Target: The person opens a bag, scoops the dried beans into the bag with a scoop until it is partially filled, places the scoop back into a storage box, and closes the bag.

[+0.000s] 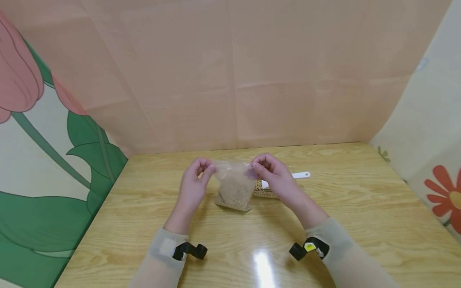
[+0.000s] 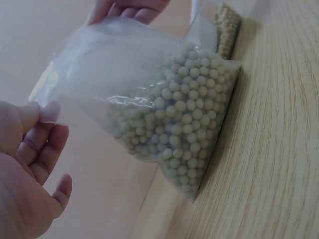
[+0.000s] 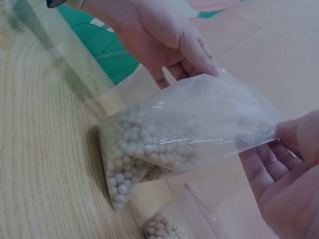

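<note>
A clear plastic bag (image 1: 235,190) stands on the wooden table, its lower part full of small round beige beads (image 2: 187,107). My left hand (image 1: 193,181) pinches the bag's top left corner between thumb and fingers. At the top right corner, my right hand (image 1: 275,179) pinches the film the same way. Between both hands the upper edge of the bag is stretched out. In the right wrist view the bag (image 3: 149,134) leans with its beads gathered at the bottom and a fold across its front.
Behind the bag, partly covered by my right hand, is a clear container (image 1: 265,194) of similar beads. A white handle (image 1: 301,175) sticks out to the right above it. The wooden table (image 1: 151,192) meets a pink backdrop (image 1: 230,80) at the back.
</note>
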A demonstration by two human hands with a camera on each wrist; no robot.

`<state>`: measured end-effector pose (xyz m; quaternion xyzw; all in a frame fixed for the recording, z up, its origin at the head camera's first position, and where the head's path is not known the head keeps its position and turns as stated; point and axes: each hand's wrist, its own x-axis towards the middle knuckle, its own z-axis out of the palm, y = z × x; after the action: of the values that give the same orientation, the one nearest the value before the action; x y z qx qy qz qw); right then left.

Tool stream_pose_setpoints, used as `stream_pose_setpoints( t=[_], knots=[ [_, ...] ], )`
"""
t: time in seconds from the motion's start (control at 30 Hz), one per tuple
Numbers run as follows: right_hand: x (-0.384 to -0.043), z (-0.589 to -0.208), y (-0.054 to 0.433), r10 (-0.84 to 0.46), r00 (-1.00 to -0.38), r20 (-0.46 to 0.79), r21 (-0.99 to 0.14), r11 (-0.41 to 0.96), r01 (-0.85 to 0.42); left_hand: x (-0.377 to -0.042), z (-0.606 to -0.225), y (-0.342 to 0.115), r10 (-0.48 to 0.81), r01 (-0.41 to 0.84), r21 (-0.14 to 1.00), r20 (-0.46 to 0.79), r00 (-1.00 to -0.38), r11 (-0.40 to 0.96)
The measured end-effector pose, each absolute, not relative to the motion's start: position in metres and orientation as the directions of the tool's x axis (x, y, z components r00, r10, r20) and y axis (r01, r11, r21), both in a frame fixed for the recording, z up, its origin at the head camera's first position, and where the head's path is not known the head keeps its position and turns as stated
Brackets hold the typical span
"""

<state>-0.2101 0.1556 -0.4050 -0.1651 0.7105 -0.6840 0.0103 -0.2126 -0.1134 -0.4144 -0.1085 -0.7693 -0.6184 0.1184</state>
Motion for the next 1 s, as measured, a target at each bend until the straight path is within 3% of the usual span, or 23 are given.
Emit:
stream_pose_setpoints(
  t=[0.63,1.0],
  knots=[
    [-0.219,-0.404,0.161,-0.183,-0.974,0.133,-0.988,0.057,-0.145,-0.201,-0.407,-0.110,0.068,0.356,0.878,0.353,-0.933,0.320],
    [-0.221,-0.371,0.155,-0.281,-0.943,0.179,-0.896,0.349,-0.274,-0.201,-0.407,-0.109,0.045,0.339,0.895,0.341,-0.939,0.291]
  ],
)
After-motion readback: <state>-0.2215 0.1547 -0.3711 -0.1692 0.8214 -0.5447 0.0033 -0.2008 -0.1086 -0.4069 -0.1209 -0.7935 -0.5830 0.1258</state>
